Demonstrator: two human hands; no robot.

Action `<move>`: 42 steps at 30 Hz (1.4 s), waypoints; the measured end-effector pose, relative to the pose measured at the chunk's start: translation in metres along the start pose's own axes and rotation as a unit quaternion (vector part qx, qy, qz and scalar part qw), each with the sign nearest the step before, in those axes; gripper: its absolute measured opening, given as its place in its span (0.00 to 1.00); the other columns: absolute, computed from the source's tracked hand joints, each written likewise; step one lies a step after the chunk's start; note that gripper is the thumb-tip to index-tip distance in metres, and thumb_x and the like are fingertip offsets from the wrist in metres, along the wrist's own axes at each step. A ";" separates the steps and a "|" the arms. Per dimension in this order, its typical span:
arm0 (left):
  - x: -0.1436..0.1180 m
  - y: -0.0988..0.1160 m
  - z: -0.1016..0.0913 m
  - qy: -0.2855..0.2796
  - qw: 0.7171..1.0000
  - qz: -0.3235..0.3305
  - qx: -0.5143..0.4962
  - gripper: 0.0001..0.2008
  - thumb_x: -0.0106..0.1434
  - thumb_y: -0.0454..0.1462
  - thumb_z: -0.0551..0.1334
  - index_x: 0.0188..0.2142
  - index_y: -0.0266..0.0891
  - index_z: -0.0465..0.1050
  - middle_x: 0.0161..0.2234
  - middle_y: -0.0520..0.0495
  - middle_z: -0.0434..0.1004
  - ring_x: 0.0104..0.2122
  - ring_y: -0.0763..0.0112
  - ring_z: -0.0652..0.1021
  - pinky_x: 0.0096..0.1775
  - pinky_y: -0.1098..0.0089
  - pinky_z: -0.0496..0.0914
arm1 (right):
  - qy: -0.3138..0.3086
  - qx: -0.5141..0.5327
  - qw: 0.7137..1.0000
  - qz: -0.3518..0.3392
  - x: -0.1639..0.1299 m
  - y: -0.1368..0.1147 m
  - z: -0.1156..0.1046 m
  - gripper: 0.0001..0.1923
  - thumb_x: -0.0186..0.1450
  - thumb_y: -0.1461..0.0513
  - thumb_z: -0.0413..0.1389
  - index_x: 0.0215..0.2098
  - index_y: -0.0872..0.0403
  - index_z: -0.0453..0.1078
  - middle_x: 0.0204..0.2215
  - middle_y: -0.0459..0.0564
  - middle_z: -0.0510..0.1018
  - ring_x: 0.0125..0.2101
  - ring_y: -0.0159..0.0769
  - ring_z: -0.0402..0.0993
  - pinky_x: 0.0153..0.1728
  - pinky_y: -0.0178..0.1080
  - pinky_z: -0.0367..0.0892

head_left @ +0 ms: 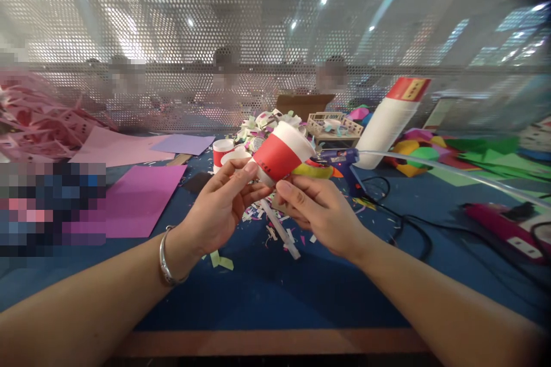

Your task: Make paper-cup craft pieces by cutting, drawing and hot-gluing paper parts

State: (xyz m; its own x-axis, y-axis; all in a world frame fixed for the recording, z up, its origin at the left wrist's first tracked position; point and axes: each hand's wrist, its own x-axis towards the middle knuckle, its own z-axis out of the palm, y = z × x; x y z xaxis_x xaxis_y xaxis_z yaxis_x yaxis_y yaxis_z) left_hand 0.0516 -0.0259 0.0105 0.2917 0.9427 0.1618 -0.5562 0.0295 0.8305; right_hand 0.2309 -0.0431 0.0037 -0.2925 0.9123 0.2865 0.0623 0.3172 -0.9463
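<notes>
A white paper cup (pixel 280 153) with a red band around it is tilted in front of me, its rim toward the upper right. My left hand (pixel 230 189) is closed on the cup's left side, with the thumb pressed on the band. At the cup's lower edge, my right hand (pixel 316 206) pinches near the base; its fingertips are partly hidden. Below the hands lies a translucent glue stick (pixel 282 232) among paper scraps (pixel 221 261). Just behind the right hand is a purple glue gun (pixel 344 163).
A leaning stack of paper cups (pixel 387 126) stands at back right. Another red-banded cup (pixel 221 152) is behind my left hand. Purple paper (pixel 133 200) lies left, a magenta tool (pixel 503 229) and black cable (pixel 417 223) right. A perforated screen (pixel 258 23) rises behind the blue table (pixel 258 304).
</notes>
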 end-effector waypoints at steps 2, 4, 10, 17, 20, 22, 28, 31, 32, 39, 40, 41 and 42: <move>-0.004 -0.004 0.001 0.010 1.000 0.007 -0.001 0.05 0.66 0.37 0.67 0.39 0.38 0.73 0.36 0.50 0.78 0.37 0.73 0.80 0.47 0.68 0.77 | 0.001 -0.021 1.000 0.001 0.000 0.000 0.000 0.22 0.69 0.46 0.56 0.29 0.56 0.70 0.17 0.37 0.56 0.16 0.22 0.50 0.16 0.32 0.45; -0.007 -0.007 0.002 0.023 1.000 0.017 -0.007 0.07 0.65 0.37 0.68 0.37 0.38 0.72 0.35 0.51 0.77 0.36 0.74 0.80 0.47 0.68 0.77 | 0.003 -0.038 0.999 0.002 -0.001 0.000 -0.001 0.23 0.69 0.46 0.55 0.29 0.56 0.69 0.17 0.38 0.57 0.16 0.22 0.51 0.16 0.32 0.45; -0.012 -0.010 0.007 0.041 0.999 0.034 -0.008 0.08 0.64 0.37 0.69 0.37 0.38 0.71 0.35 0.51 0.76 0.36 0.75 0.79 0.47 0.69 0.77 | 0.002 -0.051 0.999 -0.014 -0.002 -0.003 0.000 0.23 0.70 0.46 0.55 0.28 0.56 0.68 0.17 0.37 0.55 0.16 0.22 0.51 0.16 0.32 0.45; -0.014 -0.008 0.007 0.049 0.998 0.035 -0.006 0.10 0.63 0.37 0.69 0.39 0.38 0.70 0.35 0.51 0.76 0.36 0.75 0.79 0.46 0.69 0.76 | -0.009 -0.050 0.999 -0.015 -0.003 -0.005 0.002 0.23 0.71 0.46 0.53 0.29 0.56 0.68 0.17 0.37 0.56 0.16 0.22 0.50 0.16 0.32 0.47; -0.015 -0.008 0.007 0.043 0.998 0.040 0.013 0.11 0.62 0.36 0.70 0.40 0.39 0.70 0.36 0.51 0.76 0.38 0.73 0.79 0.48 0.68 0.75 | -0.006 -0.051 0.999 -0.009 -0.003 -0.005 0.002 0.23 0.70 0.46 0.54 0.28 0.56 0.68 0.17 0.37 0.56 0.16 0.22 0.50 0.16 0.32 0.46; -0.015 -0.009 0.007 0.033 0.997 0.051 0.038 0.12 0.61 0.36 0.70 0.41 0.39 0.70 0.38 0.49 0.78 0.43 0.69 0.79 0.50 0.66 0.74 | -0.004 -0.052 0.999 -0.005 -0.003 -0.005 0.002 0.23 0.70 0.46 0.54 0.28 0.55 0.68 0.17 0.37 0.56 0.16 0.22 0.50 0.16 0.33 0.46; -0.017 -0.011 0.007 0.039 0.990 0.076 0.114 0.15 0.61 0.38 0.70 0.44 0.40 0.68 0.42 0.46 0.78 0.44 0.63 0.80 0.51 0.60 0.73 | -0.004 -0.048 0.999 -0.008 -0.005 -0.004 0.002 0.23 0.70 0.46 0.54 0.28 0.55 0.67 0.17 0.38 0.55 0.17 0.24 0.50 0.17 0.34 0.46; -0.017 -0.013 0.006 0.042 0.987 0.089 0.130 0.15 0.61 0.39 0.70 0.44 0.41 0.68 0.41 0.47 0.78 0.42 0.65 0.80 0.50 0.60 0.74 | -0.003 -0.063 0.998 -0.010 -0.005 -0.004 0.002 0.23 0.70 0.46 0.54 0.28 0.54 0.67 0.18 0.38 0.55 0.17 0.24 0.50 0.17 0.34 0.46; -0.017 -0.013 0.005 0.043 0.986 0.093 0.135 0.15 0.61 0.39 0.70 0.44 0.41 0.68 0.41 0.47 0.78 0.42 0.65 0.79 0.50 0.60 0.74 | -0.004 -0.068 0.998 -0.009 -0.005 -0.003 0.001 0.23 0.70 0.46 0.53 0.28 0.54 0.67 0.18 0.38 0.55 0.17 0.24 0.50 0.17 0.34 0.46; -0.014 -0.014 0.001 0.047 0.972 0.120 0.198 0.18 0.60 0.41 0.71 0.46 0.40 0.68 0.43 0.44 0.78 0.44 0.65 0.79 0.46 0.64 0.73 | -0.003 -0.052 0.999 -0.006 -0.003 0.001 0.000 0.22 0.71 0.47 0.53 0.28 0.54 0.66 0.17 0.37 0.55 0.16 0.23 0.49 0.17 0.34 0.46; -0.014 -0.013 0.000 0.046 0.968 0.124 0.211 0.19 0.60 0.41 0.71 0.46 0.40 0.68 0.44 0.44 0.79 0.43 0.65 0.79 0.45 0.65 0.73 | -0.004 -0.047 0.999 -0.006 -0.003 0.002 0.000 0.22 0.71 0.47 0.54 0.28 0.54 0.66 0.17 0.37 0.55 0.16 0.23 0.49 0.17 0.34 0.45; -0.014 -0.013 0.000 0.045 0.965 0.126 0.224 0.19 0.60 0.41 0.71 0.46 0.40 0.68 0.44 0.43 0.79 0.42 0.66 0.79 0.44 0.66 0.73 | -0.005 -0.043 0.999 -0.006 -0.003 0.002 0.000 0.22 0.71 0.47 0.54 0.28 0.54 0.66 0.17 0.37 0.55 0.16 0.23 0.49 0.17 0.34 0.45; -0.014 -0.012 0.001 0.044 0.963 0.127 0.234 0.19 0.60 0.41 0.71 0.46 0.40 0.68 0.44 0.43 0.79 0.41 0.66 0.79 0.44 0.66 0.73 | -0.006 -0.040 0.999 -0.006 -0.003 0.002 0.001 0.21 0.71 0.47 0.54 0.28 0.54 0.67 0.17 0.37 0.55 0.16 0.23 0.48 0.17 0.34 0.45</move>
State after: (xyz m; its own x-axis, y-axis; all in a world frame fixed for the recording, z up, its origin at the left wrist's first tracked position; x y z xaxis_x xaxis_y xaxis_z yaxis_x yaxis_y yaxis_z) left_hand 0.0546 -0.0401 -0.0015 0.1138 0.9248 0.3629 -0.1828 -0.3396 0.9226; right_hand 0.2313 -0.0451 0.0006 -0.3046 0.9057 0.2949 0.1355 0.3477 -0.9278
